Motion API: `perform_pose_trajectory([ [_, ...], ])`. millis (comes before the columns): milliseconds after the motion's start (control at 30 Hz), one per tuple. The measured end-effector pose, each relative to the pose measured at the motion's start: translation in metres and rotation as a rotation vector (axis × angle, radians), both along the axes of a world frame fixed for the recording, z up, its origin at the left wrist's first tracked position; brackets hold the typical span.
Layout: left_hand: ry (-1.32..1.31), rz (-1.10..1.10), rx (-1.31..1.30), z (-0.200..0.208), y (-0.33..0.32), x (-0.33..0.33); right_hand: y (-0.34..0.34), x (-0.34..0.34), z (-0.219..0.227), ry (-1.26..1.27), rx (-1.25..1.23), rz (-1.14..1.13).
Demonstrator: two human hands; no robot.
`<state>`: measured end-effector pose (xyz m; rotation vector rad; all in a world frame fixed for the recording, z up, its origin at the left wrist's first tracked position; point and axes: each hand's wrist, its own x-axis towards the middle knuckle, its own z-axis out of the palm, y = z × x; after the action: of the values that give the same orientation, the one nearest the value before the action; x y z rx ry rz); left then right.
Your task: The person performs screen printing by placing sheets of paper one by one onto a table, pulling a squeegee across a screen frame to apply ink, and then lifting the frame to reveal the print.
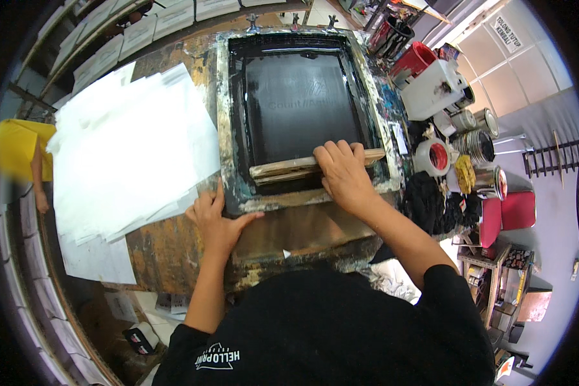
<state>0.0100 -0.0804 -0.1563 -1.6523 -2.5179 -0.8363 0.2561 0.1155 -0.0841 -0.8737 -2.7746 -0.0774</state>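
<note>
A printing screen (225,122) with a worn, paint-stained frame lies flat on the table, its mesh dark and wet with black ink. Across the mesh's near end rests a wooden squeegee (283,168). My right hand (344,174) grips the squeegee toward its right part, fingers wrapped over the top. Beside the screen's near left corner is my left hand (215,215), fingers spread and thumb stretched out, holding nothing. The squeegee's lower edge is hidden against the ink. To the left lies a large loose stack of white paper sheets (128,154).
Metal clamps (252,24) stand at the screen's far edge. Along the right are a white jerrycan (431,90), a red bucket (413,61), tape rolls (432,157), several cans and black rags (431,199). A person in yellow (22,151) stands at far left, beside shelving racks.
</note>
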Motion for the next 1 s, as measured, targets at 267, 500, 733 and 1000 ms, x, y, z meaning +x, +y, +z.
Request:
perform_pose_trajectory([
  [267,-0.071,-0.032,-0.07,0.01,-0.002,-0.003,0.127,-0.063,-0.014,0.024,0.149,-0.042],
  [500,-0.14,-0.061,0.013,0.01,-0.002,-0.005,0.249,-0.121,-0.032,0.062,0.246,-0.036],
  [733,-0.022,-0.071,0.092,0.011,-0.004,-0.004,0.251,-0.114,-0.001,0.075,0.183,0.051],
  [1000,-0.561,-0.059,0.329,0.033,0.009,0.017,0.036,-0.001,0.077,-0.033,-0.004,0.086],
])
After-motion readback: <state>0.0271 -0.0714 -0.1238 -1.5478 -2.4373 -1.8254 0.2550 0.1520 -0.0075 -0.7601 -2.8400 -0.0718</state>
